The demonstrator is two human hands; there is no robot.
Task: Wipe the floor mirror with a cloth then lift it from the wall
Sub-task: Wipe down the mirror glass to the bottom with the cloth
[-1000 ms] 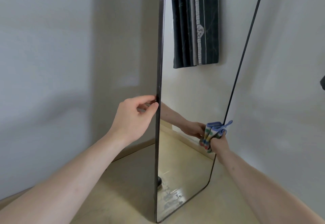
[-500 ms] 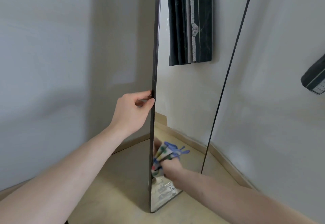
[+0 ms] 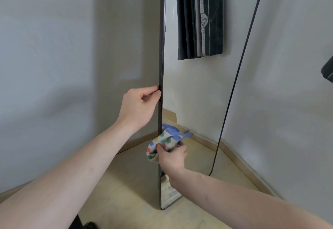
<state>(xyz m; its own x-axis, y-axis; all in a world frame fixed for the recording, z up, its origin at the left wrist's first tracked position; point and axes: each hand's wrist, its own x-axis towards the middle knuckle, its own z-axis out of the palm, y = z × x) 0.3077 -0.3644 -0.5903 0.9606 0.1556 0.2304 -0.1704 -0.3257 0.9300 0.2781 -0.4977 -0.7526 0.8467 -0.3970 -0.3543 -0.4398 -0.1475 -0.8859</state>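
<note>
Right hand (image 3: pixel 171 156) nearest, clamped on bunched cloth (image 3: pixel 162 143), pressing it at mirror's (image 3: pixel 191 88) near edge, low down. Keep cloth flat to glass, long overlapping strokes, light pressure so mirror doesn't skid on floor (image 3: pixel 126 183). Left hand (image 3: pixel 139 105) higher up, fingers pinched on dark frame edge, steadying. Mirror stands on floor, seen nearly edge-on, by wall (image 3: pixel 54 66). Lift comes after wiping, I judge.

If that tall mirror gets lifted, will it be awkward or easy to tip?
Probably tippy: the mirror is tall and thin, standing on a narrow bottom edge. Likely rigid but fragile, being glass in a slim dark frame. The left hand already steadies its edge while the right hand holds the cloth.
</note>
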